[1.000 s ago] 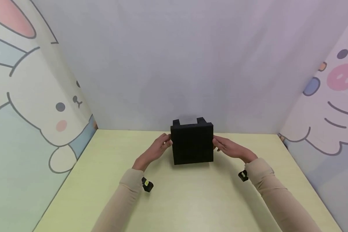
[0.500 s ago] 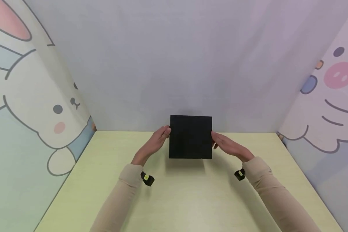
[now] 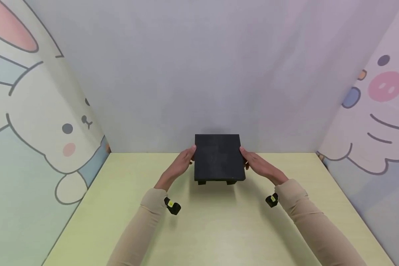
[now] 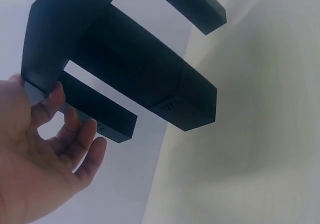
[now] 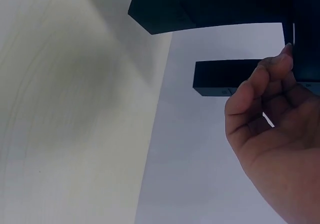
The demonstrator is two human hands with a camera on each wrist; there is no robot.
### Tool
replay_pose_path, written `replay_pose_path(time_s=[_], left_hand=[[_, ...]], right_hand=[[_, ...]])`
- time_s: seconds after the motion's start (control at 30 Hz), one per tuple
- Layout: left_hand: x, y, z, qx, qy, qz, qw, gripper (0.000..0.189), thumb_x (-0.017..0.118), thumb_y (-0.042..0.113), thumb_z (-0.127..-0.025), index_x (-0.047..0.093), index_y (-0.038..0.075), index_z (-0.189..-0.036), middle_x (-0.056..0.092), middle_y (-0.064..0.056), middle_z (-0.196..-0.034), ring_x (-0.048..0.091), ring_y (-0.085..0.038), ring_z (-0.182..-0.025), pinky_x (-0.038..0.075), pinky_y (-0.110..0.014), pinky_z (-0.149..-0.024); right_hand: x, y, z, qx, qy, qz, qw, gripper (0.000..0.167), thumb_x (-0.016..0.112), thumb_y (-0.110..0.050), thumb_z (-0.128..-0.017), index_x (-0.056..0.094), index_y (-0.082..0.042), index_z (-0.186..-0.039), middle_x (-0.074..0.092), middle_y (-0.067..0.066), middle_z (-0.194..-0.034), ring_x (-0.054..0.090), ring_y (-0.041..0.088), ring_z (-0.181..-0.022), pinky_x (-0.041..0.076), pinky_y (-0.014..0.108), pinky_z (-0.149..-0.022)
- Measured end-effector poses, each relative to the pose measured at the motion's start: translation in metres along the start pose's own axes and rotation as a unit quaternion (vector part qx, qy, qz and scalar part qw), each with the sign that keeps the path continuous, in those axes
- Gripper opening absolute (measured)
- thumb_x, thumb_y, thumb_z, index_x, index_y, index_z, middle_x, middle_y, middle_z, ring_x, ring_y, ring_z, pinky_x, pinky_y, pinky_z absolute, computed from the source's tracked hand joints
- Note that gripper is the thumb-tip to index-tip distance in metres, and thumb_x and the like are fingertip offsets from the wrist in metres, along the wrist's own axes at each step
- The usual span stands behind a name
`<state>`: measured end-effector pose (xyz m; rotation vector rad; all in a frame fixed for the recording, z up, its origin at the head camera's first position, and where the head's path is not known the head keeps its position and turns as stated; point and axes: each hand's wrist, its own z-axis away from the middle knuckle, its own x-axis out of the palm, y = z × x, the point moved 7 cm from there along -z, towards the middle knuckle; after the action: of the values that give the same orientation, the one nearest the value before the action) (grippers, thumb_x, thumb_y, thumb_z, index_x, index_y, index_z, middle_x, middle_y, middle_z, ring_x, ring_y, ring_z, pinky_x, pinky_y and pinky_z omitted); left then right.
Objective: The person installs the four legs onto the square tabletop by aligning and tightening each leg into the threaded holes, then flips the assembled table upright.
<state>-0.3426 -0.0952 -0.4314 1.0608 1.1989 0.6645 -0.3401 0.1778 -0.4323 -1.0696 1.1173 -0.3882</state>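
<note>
A small black table (image 3: 218, 158) with a square top and several thick block legs is held near the back wall, its top tilted toward the head camera. My left hand (image 3: 180, 163) grips its left edge, thumb at the top and fingertips curled under, touching the underside by a leg (image 4: 97, 106) in the left wrist view. On the opposite edge, my right hand (image 3: 261, 164) pinches the top the same way. Its curled fingers show beside a leg (image 5: 220, 73) in the right wrist view. The legs hang over the tabletop with a shadow beneath, and in the head view the top mostly hides them.
A pale yellow tabletop (image 3: 216, 229) spreads under both forearms. Behind it rises a plain whitish wall (image 3: 199, 74). Side panels with a cartoon rabbit (image 3: 43, 122) and a pig (image 3: 385, 111) close in left and right. Small black cameras (image 3: 173, 206) sit at the wrists.
The small table has been tipped: its legs first showed above the top's far edge, then only the flat top showed, and now leg ends show below the near edge. Both hands keep their hold.
</note>
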Motion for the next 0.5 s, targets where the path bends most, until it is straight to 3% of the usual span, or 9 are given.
replay_pose_path(time_s=[0.17, 0.37, 0.5], left_hand=[[0.004, -0.013, 0.0, -0.024, -0.002, -0.002, 0.9997, 0.058, 0.024, 0.059, -0.108, 0.049, 0.01, -0.089, 0.052, -0.008, -0.095, 0.056, -0.031, -0.104, 0.048, -0.05, -0.104], [0.007, -0.02, 0.0, -0.053, 0.007, -0.004, 0.9986, 0.065, 0.024, 0.062, -0.107, 0.062, 0.009, -0.104, 0.062, -0.006, -0.103, 0.06, -0.02, -0.103, 0.05, -0.039, -0.099], [0.01, -0.025, 0.0, -0.062, 0.007, 0.006, 0.998, 0.064, 0.025, 0.059, -0.108, 0.062, 0.008, -0.102, 0.061, -0.005, -0.099, 0.058, -0.018, -0.098, 0.05, -0.041, -0.098]], right_hand=[[0.003, 0.005, -0.002, 0.02, -0.004, 0.003, 0.9998, 0.059, 0.017, -0.046, -0.112, 0.052, -0.009, -0.082, 0.051, 0.004, -0.081, 0.051, 0.044, -0.084, 0.049, 0.037, -0.077], [0.007, 0.01, -0.003, 0.036, -0.009, -0.007, 0.9993, 0.059, 0.019, -0.047, -0.112, 0.051, -0.01, -0.078, 0.052, 0.004, -0.078, 0.049, 0.036, -0.077, 0.047, 0.037, -0.071], [0.011, 0.013, -0.003, 0.037, -0.015, -0.009, 0.9991, 0.06, 0.02, -0.046, -0.112, 0.051, -0.011, -0.075, 0.053, 0.005, -0.076, 0.05, 0.031, -0.074, 0.047, 0.037, -0.071]])
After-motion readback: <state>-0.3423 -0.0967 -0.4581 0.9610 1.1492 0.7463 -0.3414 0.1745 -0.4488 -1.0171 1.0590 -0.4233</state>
